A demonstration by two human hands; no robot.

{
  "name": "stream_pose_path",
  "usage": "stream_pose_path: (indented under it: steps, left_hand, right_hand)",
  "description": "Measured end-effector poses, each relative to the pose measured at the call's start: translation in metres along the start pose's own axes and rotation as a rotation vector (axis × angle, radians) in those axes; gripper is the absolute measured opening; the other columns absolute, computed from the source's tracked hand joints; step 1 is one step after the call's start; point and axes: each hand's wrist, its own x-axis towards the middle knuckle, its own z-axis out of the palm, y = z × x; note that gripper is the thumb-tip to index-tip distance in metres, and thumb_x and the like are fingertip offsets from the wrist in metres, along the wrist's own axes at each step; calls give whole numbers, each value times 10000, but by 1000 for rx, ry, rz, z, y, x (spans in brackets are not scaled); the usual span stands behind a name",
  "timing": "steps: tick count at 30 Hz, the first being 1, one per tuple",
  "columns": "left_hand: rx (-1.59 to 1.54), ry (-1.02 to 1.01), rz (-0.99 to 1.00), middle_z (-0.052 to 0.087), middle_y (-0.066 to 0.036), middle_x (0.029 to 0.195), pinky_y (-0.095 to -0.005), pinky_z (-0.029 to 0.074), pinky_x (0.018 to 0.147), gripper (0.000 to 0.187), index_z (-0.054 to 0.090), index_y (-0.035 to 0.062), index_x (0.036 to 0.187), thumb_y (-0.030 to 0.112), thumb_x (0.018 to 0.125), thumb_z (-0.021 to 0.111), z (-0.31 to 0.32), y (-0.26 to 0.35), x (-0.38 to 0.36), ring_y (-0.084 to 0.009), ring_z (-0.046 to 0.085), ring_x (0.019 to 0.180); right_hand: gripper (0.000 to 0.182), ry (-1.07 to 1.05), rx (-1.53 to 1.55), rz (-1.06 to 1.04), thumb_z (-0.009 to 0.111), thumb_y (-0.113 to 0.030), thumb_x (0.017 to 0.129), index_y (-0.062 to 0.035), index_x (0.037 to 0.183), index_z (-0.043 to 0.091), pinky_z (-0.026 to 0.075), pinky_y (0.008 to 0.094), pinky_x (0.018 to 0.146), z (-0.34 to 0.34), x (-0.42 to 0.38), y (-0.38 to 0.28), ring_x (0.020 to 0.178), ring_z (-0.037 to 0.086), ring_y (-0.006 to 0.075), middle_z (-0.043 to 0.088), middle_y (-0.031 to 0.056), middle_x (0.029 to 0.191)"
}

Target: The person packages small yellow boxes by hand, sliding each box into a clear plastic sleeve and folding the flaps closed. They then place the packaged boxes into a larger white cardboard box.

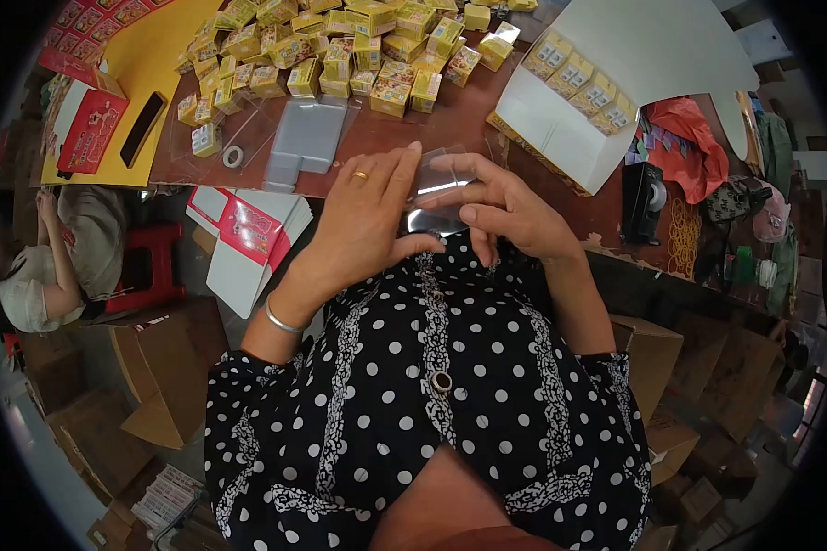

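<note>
A clear, shiny plastic box (439,195) is between my hands at the table's near edge; its exact shape is hard to make out through the glare. My left hand (363,216) presses along its left side, fingers together and thumb below. On the other side my right hand (519,209) has its fingers bent round the plastic, some seen through it. Left of them lies a stack of flat clear plastic boxes (308,136). Beyond my hands are many small yellow printed boxes (390,92) in a loose pile.
A white tray box (560,119) holds a row of small boxes (581,81) at the right. Near it are a black tape dispenser (642,204), a red bag (694,147) and rubber bands (684,237). Leftward lie a phone (143,129) and a tape roll (233,157). Another person (60,266) sits at left.
</note>
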Motion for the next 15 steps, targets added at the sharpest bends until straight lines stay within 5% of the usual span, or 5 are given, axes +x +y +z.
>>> stream_pose_path:
  steps: [3, 5, 8, 12, 15]
  left_hand:
    - [35, -53, 6, 638, -209, 1198, -399, 545, 891, 801, 428, -51, 1415, 340, 813, 784, 23, 1, -14, -343, 644, 1059]
    - [-155, -92, -115, 674, -213, 1140, -396, 565, 854, 628, 511, -48, 1352, 254, 860, 760, 37, 1, -22, -346, 687, 975]
    - [-573, -127, -308, 722, -185, 1054, -367, 579, 807, 389, 597, -46, 1254, 155, 936, 695, 33, 5, -19, -296, 726, 908]
    - [-1033, -94, -585, 753, -134, 987, -336, 576, 782, 228, 649, -47, 1165, 89, 983, 638, 37, 9, -19, -235, 733, 895]
    - [-1204, -121, -604, 733, -102, 1047, -314, 549, 841, 315, 608, -38, 1254, 189, 1039, 577, 41, 12, -16, -187, 696, 971]
  right_hand:
    - [552, 9, 25, 18, 573, -101, 950, 4, 1450, 364, 507, 208, 473, 2, 0, 8, 528, 629, 107, 647, 212, 1283]
    - [519, 12, 25, 41, 564, -83, 950, 9, 1433, 396, 500, 204, 468, 0, -4, 9, 528, 623, 99, 656, 202, 1274]
    - [295, 375, -255, -149, 547, -41, 976, 26, 1260, 586, 448, 186, 451, -16, -20, -9, 515, 583, 55, 704, 132, 1191]
    - [217, 647, -287, -332, 604, -122, 1005, 23, 1163, 642, 427, 170, 450, -23, -19, -7, 514, 564, 35, 727, 96, 1015]
    - [197, 412, -225, -193, 627, -163, 1003, 8, 1084, 683, 458, 174, 480, -30, -18, 10, 552, 584, 43, 722, 61, 905]
